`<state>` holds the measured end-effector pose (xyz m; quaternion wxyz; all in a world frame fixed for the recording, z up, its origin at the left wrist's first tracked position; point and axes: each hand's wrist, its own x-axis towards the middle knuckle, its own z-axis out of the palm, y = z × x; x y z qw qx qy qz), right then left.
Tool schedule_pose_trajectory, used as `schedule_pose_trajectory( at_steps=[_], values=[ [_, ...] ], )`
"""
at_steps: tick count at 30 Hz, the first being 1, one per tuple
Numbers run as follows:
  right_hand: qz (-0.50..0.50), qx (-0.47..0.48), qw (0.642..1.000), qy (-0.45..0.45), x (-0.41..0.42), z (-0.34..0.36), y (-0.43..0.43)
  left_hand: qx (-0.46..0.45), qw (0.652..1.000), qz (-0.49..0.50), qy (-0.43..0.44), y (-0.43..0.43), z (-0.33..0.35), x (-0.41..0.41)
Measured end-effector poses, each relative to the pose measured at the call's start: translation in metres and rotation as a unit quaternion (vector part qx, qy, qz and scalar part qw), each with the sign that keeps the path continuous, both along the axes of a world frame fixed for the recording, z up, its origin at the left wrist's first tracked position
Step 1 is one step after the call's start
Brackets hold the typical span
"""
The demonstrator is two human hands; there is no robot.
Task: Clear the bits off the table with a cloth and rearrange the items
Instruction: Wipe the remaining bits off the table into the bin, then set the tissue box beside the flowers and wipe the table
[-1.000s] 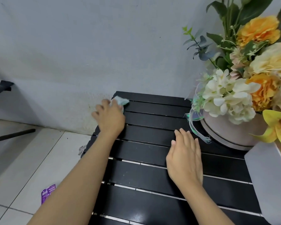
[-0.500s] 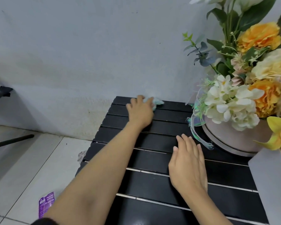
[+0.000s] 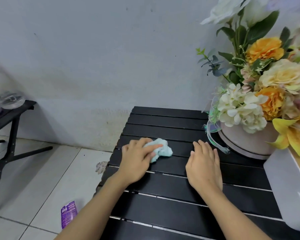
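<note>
Your left hand is dragging the cloth back from the far edge of the desk to its middle slats, fingers gripping the wad and hiding part. Your right hand is lying flat, released, near the flower box, cut off rightward.

Reaches forward with both bare forearms, coming in from the lower edge of the view. Grips a crumpled pale-blue cloth in the left hand, fingers curled over it, knuckles up. Rests the right hand flat and palm down nearby, fingers straight, close together, pointing ahead.
</note>
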<state>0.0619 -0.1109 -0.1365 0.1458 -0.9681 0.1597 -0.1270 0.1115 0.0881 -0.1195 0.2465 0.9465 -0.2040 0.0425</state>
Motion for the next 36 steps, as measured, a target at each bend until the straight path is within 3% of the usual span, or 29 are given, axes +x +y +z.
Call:
schedule_pose_trajectory(
  at_steps=[6,12,14,18,25,30,36],
  values=[
    [0.052,0.111,0.992,-0.019,-0.019,0.018,-0.002,-0.07,0.99,-0.088,0.086,0.008,0.014,-0.081],
    [0.072,0.098,0.992,0.033,-0.099,0.018,0.016,-0.129,0.971,-0.122,0.162,0.01,0.027,-0.148],
    [0.068,0.08,0.994,0.035,-0.13,0.016,0.022,-0.096,0.979,-0.124,0.134,0.01,0.024,-0.17],
    [0.078,-0.02,0.996,0.03,-0.162,0.01,0.028,0.067,0.992,-0.087,0.066,0.002,0.016,-0.184],
    [0.097,0.064,0.992,0.056,-0.174,0.025,0.024,0.023,0.989,-0.055,0.134,-0.006,0.026,-0.182],
    [0.033,0.167,0.979,-0.113,-0.184,0.057,-0.021,-0.094,0.992,0.0,0.086,-0.072,0.039,-0.184],
    [-0.092,0.164,0.942,-0.279,-0.19,0.099,-0.118,-0.293,0.935,-0.021,0.197,-0.184,0.066,-0.183]
  ],
)
